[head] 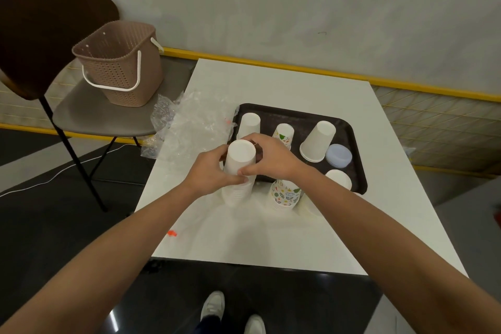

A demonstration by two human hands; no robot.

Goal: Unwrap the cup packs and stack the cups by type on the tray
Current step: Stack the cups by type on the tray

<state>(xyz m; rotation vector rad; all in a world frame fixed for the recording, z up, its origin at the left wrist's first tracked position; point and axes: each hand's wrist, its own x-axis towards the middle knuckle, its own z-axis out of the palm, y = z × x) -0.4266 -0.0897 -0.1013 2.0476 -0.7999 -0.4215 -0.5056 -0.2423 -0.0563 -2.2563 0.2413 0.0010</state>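
Both hands on one tall stack of plain white paper cups (238,171), upside down, standing on the white table (271,238) just off the near-left corner of the dark tray (349,127). Left hand (208,171) wraps the stack's mid-section from the left; right hand (271,156) pinches its upper part from the right, thumb and fingers closed on the top cups. Judged step: peeling a cup or a few off the top of this stack, or steadying it before lifting it over; which of the two cannot be told. A second stack, of printed cups with leaf pattern (286,194), stands on the table just beside the tray's near edge, untouched. Already on the tray: a white cup stack at far left (250,123), a printed cup (284,134), a larger white cup stack (318,141), a pale blue lid-like stack (339,155) and another white cup at near right (339,179). Crumpled clear wrap (189,122) lies on the table's left side, so unwrapping looks largely done. Next move, as a judgement: lift the held cups clear without tipping the remainder, then seat them on the matching white stack on the tray. Risk: the tall stack is narrow and could topple.
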